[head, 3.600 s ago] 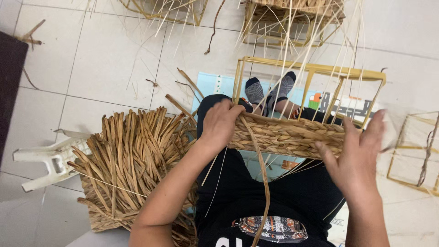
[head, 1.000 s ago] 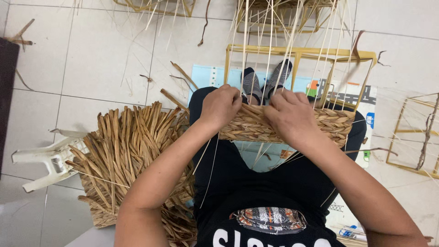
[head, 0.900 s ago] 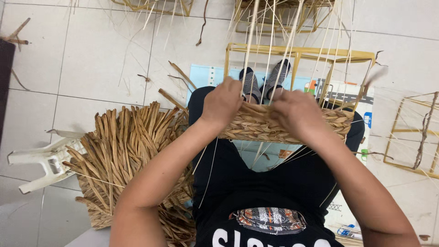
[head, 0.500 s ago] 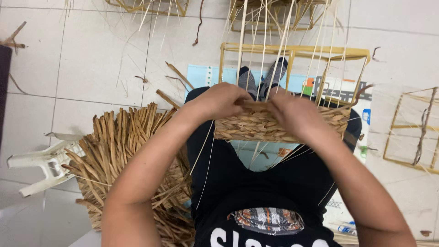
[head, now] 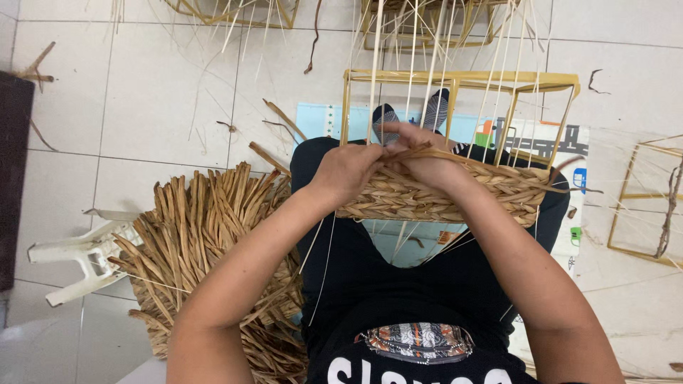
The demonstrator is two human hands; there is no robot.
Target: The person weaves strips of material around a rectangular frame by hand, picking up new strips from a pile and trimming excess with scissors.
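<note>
Nearest the camera, both forearms run up from the black-clothed lap to the woven band (head: 455, 195), which I'll use as the landmark. The big change: the right hand (head: 427, 160), which was out at the band's right end a few seconds ago, has come in toward the left hand (head: 348, 171) in steps. Now the two are bunched together at the band's left end, nearly touching. My read is that the work has moved from steadying the piece to handling one strand at that end.

The left hand's grip is clenched over the band's left edge. The right hand's grip is pinched around a flat fibre strand (head: 420, 151) that sits just above the band's top edge.

The band itself is a thick, tan, plaited strip of dried fibre resting across the thighs, with thin pale stakes (head: 427, 64) rising out of it. It's woven around the bottom of a yellow frame (head: 455, 77) that stands just behind it.

Left of the band there's a heap of loose dried fibre (head: 206, 242) on the floor, and further left a tipped white plastic stool (head: 78, 256). Beyond the frame, more frames sit on the tiles.
</note>
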